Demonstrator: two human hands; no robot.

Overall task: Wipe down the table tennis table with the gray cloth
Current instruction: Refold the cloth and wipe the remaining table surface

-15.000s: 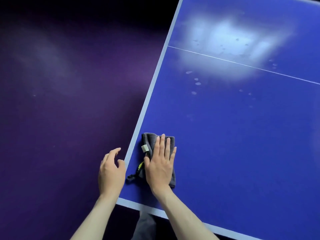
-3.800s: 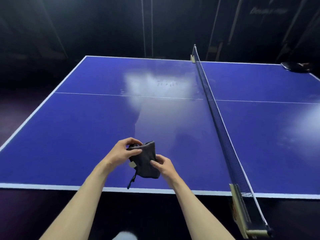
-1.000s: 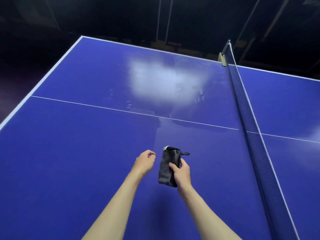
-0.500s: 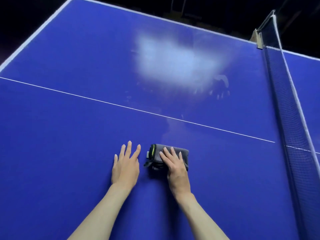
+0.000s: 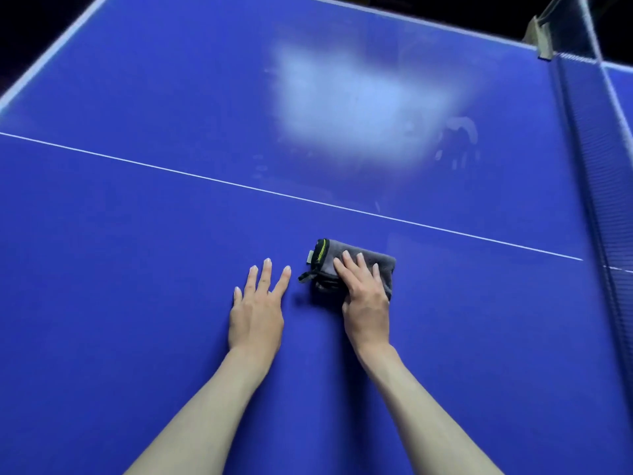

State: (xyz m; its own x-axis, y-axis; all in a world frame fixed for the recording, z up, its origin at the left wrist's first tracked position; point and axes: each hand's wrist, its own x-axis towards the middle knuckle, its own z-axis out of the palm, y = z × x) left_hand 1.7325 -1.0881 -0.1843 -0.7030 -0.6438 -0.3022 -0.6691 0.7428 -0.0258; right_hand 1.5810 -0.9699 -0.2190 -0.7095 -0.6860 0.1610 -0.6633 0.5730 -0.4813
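Observation:
The folded gray cloth, with a black and yellow-green trim at its left end, lies flat on the blue table tennis table, just below the white centre line. My right hand presses on it with straight fingers, covering its near half. My left hand rests flat on the bare table a little to the left of the cloth, fingers spread, not touching it.
The net runs along the right side, its post at the far edge. A bright light reflection and a smudged handprint mark the far half. The white far-left edge line borders dark floor.
Over the last second my right hand laid the cloth flat on the table and now presses it. My left hand came down flat beside it. The view tilted further down.

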